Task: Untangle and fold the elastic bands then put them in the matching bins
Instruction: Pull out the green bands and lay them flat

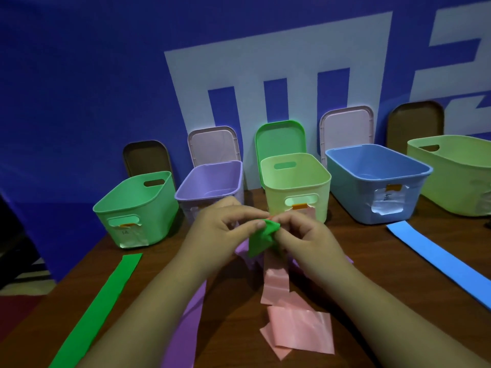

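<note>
Currently in the hands: the left hand [223, 229] and the right hand [305, 235] meet at the centre with fingers curled. Both pinch a crumpled green elastic band [261, 236] where it bunches against a pale pink elastic band [276, 282]. Neither hand is open.
Tangle: the pink band drops from the pinch toward 6 o'clock and ends in loose folds on the brown wooden surface [385, 261]. A purple elastic band [188, 314] runs from under the hands toward 7 o'clock. How the three cross beneath the fingers is hidden.
Loose strips: a flat green strip [98, 309] lies at 8 o'clock and a flat blue strip [435, 258] at 3 o'clock, both apart from the tangle.
Bins: an open row stands beyond the hands, with a green plastic bin [132, 208] at 10 o'clock, a lilac bin [210, 179] at 11, a pale yellow-green bin [295, 176] at 12, a blue bin [372, 166] at 1 and a second pale green bin [451, 166] at 2.
Step, as a judgement: untangling; nothing is folded or binned yet.
Risk, knot: stretchy bands pulled apart hard would likely cinch the knot tighter.
Risk, slip: a stretched end escaping the pinch could snap back and re-tangle.
Risk, sorting: three greenish bins look alike and their labels are too blurred to read, so a wrong drop is easy.
</note>
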Tool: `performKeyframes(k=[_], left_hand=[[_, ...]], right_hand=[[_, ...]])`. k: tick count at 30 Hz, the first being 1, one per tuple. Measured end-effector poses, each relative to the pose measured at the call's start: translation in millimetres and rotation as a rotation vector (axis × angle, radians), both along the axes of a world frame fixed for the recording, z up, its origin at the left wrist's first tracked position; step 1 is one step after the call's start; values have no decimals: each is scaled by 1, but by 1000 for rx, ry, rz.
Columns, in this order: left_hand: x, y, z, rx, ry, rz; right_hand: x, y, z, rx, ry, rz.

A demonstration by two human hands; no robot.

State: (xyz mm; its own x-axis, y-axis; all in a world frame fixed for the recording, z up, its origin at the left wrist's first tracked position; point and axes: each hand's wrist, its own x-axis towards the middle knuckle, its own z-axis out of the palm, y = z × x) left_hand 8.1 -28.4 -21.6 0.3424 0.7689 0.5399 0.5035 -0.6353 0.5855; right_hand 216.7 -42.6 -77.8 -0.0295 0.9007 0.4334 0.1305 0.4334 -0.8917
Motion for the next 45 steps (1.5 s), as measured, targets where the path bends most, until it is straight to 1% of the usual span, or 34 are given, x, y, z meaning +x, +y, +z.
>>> performKeyframes(k=[3, 5, 6, 9, 11, 13, 14, 16, 20, 22, 25, 30, 35, 38, 45], left_hand=[[0, 4, 17, 51, -61, 58], [-1, 4, 41, 96, -123, 78], [-2, 3, 56, 121, -156, 88], [-4, 5, 107, 212, -265, 110], [-2, 6, 140, 192, -382, 96], [2, 3, 167, 133, -450, 74], [4, 1, 177, 116, -457, 67], [7, -3, 193, 100, -453, 59], [13, -11, 207, 72, -430, 70], [14, -14, 210, 52, -424, 70], [14, -16, 211, 23, -422, 74], [17, -18, 210, -21, -451, 87], [14, -16, 212, -24, -446, 114], [11, -13, 213, 5, -418, 157], [-2, 3, 210, 82, -376, 290]], right_hand=[[0, -2, 4, 23, 18, -24], [1, -5, 8, -21, 129, -42], [2, -6, 10, -37, 152, -52], [6, 5, 2, -21, 61, -138], [9, 10, -1, -44, 57, -163], [9, 13, -3, -54, 111, -119], [7, 16, -5, -79, 163, -45], [5, 19, -5, -201, 268, 95], [-1, 29, -9, -378, 412, 276], [-3, 25, -7, -412, 484, 346], [-3, 15, -1, -417, 506, 457], [-2, 4, 2, -387, 524, 426], [-1, -3, 3, -358, 431, 383], [-2, -1, 1, -367, 413, 395], [-1, -2, 2, -404, 467, 395]])
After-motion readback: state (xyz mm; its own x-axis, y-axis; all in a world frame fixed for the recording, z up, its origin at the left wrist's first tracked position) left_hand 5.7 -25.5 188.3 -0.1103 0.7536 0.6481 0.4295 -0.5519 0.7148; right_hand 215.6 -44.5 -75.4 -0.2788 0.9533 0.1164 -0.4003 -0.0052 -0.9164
